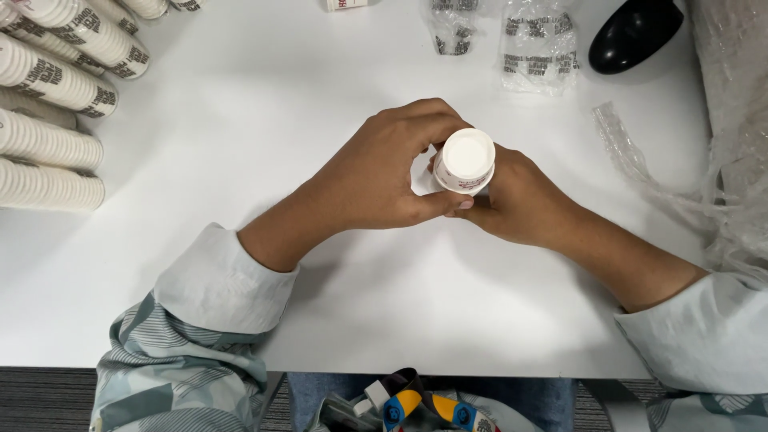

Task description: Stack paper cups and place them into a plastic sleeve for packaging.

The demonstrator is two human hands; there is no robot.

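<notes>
Bench: smooth, matte white surface, straight near edge.

Far left corner: stacks of paper cups lying on their sides, ribbed white rims packed tight, some with dark print on the walls. The stacks lie well apart from the hands.

Left hand: sleeve of pale, soft fabric pushed up the forearm. Forearm runs diagonally from the near left edge toward the bench centre. Hand arched, fingers curled over, fingertips and thumb closed on the side of a small paper cup.

Cup: round, white, thin-walled, rolled rim, red and dark print on the wall. It sits between both hands at about the middle of the bench, its white circular face turned up toward the camera. Whether it touches the bench cannot be told.

Right hand: wrapped under and behind the cup, fingers closed on its lower wall, wrist low over the bench.

Far edge: crumpled clear plastic wrappers with dark print. Far right corner: glossy black rounded object. Right edge: loose clear plastic film, wrinkled.
</notes>
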